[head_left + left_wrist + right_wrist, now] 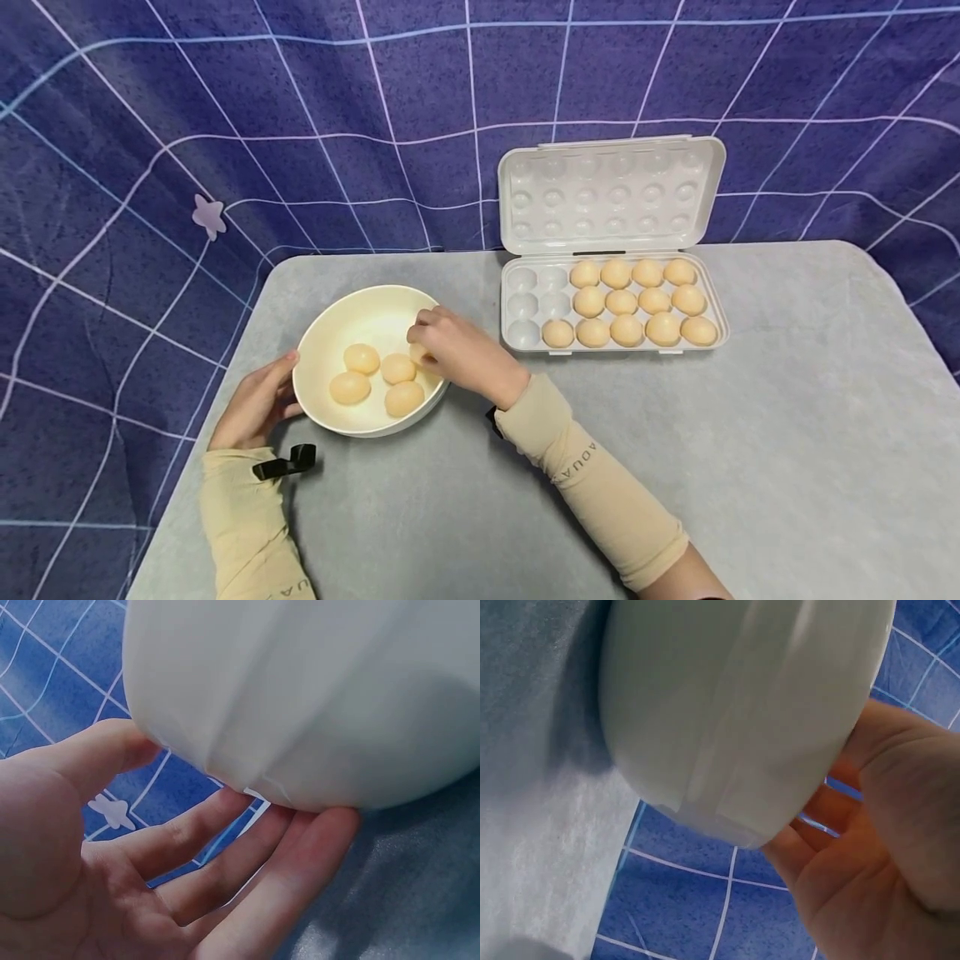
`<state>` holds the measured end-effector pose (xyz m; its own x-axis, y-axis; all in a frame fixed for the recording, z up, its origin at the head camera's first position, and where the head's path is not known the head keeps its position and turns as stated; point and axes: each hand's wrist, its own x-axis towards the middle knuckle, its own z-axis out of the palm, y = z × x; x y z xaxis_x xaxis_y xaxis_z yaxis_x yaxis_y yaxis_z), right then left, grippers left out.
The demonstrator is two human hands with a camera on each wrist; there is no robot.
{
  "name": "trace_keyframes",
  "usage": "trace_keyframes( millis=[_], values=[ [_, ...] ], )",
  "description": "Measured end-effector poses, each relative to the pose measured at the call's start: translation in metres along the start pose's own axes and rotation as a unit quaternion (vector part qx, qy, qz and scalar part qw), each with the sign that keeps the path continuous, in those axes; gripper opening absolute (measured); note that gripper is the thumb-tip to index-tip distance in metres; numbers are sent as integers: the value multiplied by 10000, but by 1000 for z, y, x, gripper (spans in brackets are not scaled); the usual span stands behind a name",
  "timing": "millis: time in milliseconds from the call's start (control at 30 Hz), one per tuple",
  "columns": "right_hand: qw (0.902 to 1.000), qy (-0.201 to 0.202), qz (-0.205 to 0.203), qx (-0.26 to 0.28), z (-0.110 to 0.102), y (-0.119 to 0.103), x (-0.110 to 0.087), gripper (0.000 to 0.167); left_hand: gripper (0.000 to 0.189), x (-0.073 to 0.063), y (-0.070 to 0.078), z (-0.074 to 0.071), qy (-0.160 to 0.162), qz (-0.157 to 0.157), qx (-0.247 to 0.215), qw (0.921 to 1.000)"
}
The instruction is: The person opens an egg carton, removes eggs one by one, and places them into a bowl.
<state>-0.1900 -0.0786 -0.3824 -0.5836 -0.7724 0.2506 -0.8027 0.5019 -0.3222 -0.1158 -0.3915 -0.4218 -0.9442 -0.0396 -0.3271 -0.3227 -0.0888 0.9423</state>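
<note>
A: What is the left hand (258, 402) doing?

B: It's holding the bowl (378, 321) at its left side, the thumb resting near the rim and fingertips pressing on the outer wall.

A: And the right hand (467, 350)?

B: It's lying over the bowl's right rim, its fingers gripping an egg (422, 356) just inside and partly hiding it.

A: Where are the others sitting?

B: Four eggs (349, 387) are lying in the bowl. Thirteen more (627, 331) are sitting in the carton (522, 305), to the right: four in the far row, four in the middle, five in the near one.

A: And the lid (607, 237)?

B: It's standing raised at the far side, before the cloth (420, 92). Bowl and carton are resting apart on the table (750, 467).
</note>
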Motion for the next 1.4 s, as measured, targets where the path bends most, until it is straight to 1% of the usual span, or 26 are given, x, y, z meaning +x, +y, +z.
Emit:
trace_keyframes(
  millis=[133, 267, 400, 500, 633, 800, 900, 1000, 1200, 1400],
  values=[
    [9998, -163, 101, -100, 0, 0, 0, 15, 17, 1, 0, 5, -38, 22, 7, 10000],
    [9992, -295, 200, -203, -2, 0, -1, 14, 17, 2, 1, 9, -63, 14, -1, 10000],
    [9986, -329, 284, -298, -3, 0, -3, 12, 16, 3, 1, 12, -81, 14, 4, 10000],
    [9987, -289, 252, -347, -4, 0, -4, 12, 16, 3, 1, 12, -93, 23, 57, 9999],
    [9993, -148, 94, -327, -4, 0, -7, 13, 16, 3, 0, 10, -112, 54, 79, 9999],
    [9993, 128, -184, -295, -9, 1, -14, 15, 17, 2, -3, 6, -183, 100, 57, 9998],
    [9989, 298, -279, -220, -14, 2, -19, 12, 18, 2, -3, 4, -252, 129, 16, 9996],
    [9985, 435, -289, -151, -19, 5, -26, 8, 19, 1, -2, 2, -277, 155, 5, 9995],
    [9972, 658, -178, -308, -26, 13, -44, 11, 18, 0, 1, 0, -235, 66, 7, 9997],
    [9951, 830, 245, -480, -37, 24, -65, 16, 20, -1, 3, -1, -217, 61, -8, 9997]
  ],
)
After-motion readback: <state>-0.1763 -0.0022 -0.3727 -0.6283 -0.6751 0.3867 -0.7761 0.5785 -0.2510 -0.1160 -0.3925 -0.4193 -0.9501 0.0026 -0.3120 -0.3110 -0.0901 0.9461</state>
